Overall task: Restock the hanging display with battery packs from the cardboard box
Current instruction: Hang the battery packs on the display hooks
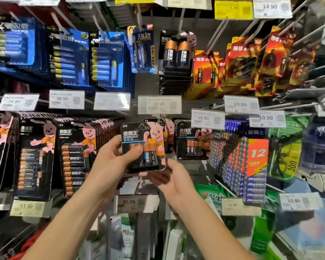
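While the left hand [111, 158] grips the Duracell battery pack [143, 147] by its left edge, thumb across the blister, and the right hand [170, 178] pinches its bottom corner, it sits upright at centre frame before matching hung packs [169, 128] — probably to align its hang hole with the hook.

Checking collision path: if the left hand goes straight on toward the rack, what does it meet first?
Probably the hanging Duracell packs directly behind the Duracell pack that the left hand grips; the centre 22.90 price tag sits above that line. Depth between them is unclear in one view.
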`<state>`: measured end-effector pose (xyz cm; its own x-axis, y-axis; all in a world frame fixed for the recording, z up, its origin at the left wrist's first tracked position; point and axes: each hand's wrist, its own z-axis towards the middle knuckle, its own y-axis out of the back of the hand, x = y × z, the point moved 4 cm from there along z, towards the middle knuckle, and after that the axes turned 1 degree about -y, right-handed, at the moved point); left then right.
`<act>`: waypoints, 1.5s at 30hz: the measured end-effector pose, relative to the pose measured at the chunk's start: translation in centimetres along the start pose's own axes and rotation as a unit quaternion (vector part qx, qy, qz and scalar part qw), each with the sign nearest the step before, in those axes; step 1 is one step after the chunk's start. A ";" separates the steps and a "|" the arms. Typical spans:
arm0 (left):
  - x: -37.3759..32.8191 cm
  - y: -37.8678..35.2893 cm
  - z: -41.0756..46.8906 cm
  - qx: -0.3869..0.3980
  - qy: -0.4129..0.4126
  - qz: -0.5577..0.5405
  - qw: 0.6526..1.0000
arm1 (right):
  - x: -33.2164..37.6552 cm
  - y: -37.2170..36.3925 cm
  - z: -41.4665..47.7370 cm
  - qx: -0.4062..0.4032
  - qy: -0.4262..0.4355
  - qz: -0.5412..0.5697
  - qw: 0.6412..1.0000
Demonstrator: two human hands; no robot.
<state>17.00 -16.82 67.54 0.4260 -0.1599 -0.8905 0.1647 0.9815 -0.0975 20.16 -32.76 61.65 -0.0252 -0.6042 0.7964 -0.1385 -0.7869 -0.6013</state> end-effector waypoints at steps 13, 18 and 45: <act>-1.4 -3.3 2.7 0.017 -0.041 -0.004 0.999 | 5.4 -1.7 -5.1 0.044 0.281 -0.201 0.938; -0.7 -3.5 3.3 0.020 -0.036 0.010 0.999 | 5.3 -1.4 -4.9 0.030 0.277 -0.202 0.939; 4.2 -3.6 6.6 -0.075 0.049 0.050 0.995 | 2.9 -0.7 -0.3 -0.101 0.240 -0.153 0.953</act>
<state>24.05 -21.74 67.09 0.3439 -0.0560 -0.9373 -0.0116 0.9979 -0.0639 19.92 -33.89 64.42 -0.3963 -0.1847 0.8994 -0.3996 -0.8472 -0.3500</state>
